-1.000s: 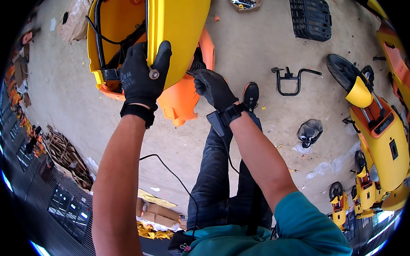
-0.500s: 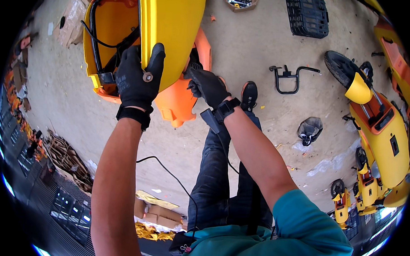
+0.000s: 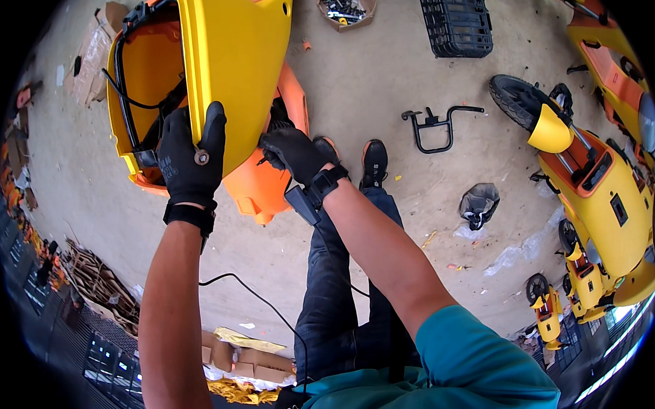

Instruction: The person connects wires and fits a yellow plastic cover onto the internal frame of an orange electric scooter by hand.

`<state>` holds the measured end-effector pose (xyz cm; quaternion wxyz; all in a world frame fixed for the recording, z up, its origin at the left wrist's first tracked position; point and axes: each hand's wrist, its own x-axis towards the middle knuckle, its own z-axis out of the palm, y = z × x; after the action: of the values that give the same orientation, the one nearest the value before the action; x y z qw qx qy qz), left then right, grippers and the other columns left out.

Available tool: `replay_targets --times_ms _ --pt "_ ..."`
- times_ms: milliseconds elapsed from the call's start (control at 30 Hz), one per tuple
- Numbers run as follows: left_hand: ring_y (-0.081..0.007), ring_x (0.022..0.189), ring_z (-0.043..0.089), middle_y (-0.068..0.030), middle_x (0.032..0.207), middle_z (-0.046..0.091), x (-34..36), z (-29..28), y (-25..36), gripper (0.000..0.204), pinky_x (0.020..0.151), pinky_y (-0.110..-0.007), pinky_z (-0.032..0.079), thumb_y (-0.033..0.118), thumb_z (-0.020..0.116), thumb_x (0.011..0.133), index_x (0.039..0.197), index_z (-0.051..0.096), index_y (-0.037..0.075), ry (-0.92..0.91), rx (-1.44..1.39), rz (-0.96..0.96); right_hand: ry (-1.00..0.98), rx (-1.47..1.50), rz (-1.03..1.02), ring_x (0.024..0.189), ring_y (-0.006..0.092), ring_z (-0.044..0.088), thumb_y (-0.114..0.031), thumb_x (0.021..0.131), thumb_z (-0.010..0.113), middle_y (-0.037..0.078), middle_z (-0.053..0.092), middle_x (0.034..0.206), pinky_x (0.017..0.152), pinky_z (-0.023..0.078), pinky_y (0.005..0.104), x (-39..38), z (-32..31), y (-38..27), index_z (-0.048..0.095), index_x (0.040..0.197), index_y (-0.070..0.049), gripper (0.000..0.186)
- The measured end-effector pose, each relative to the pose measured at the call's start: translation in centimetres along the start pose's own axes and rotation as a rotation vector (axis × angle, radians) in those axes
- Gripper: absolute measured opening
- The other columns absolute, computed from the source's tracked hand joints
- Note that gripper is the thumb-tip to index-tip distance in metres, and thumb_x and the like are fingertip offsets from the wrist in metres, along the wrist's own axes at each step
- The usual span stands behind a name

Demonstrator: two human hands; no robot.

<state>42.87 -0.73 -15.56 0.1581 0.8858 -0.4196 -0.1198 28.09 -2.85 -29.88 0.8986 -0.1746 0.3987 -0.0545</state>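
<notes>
While the left hand [image 3: 184, 163] grips one shell [image 3: 235, 71], two shoes [image 3: 374, 163] show.

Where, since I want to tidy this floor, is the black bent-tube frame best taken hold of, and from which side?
On the frame, the bottom bar looks best, approached from the near side, lowest in the picture: it is fairly straight, faces that way, and has an open gap behind it for fingers.

smooth, glossy plastic shell [image 3: 236, 68]
</notes>
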Motion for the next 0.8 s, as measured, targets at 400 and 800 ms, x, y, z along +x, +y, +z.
replay_targets --times_ms 400,800 --pt "-0.0286 0.072 0.058 -0.0141 0.077 0.06 0.1 0.0 0.2 0.032 0.068 -0.038 0.046 0.028 0.067 0.089 0.086 0.058 -0.002 0.007 -0.065 -0.017 -0.008 -0.013 0.196 0.059 0.0067 0.046 -0.034 0.098 0.055 0.0 0.056 0.071 0.053 0.037 0.0229 -1.8 -0.6 0.0 0.065 0.091 -0.005 0.032" --pt "-0.032 0.076 0.062 -0.0167 0.081 0.062 0.0 -0.2 0.0 0.041 0.07 -0.039 0.049 0.038 0.07 0.086 0.091 0.06 -0.001 -0.005 -0.032 -0.054 -0.077 -0.018 0.121 0.06 0.007 0.046 -0.032 0.099 0.054 0.0 0.053 0.069 0.054 0.037 0.0225 -1.2 -1.0 0.6 0.064 0.095 -0.004 0.031"
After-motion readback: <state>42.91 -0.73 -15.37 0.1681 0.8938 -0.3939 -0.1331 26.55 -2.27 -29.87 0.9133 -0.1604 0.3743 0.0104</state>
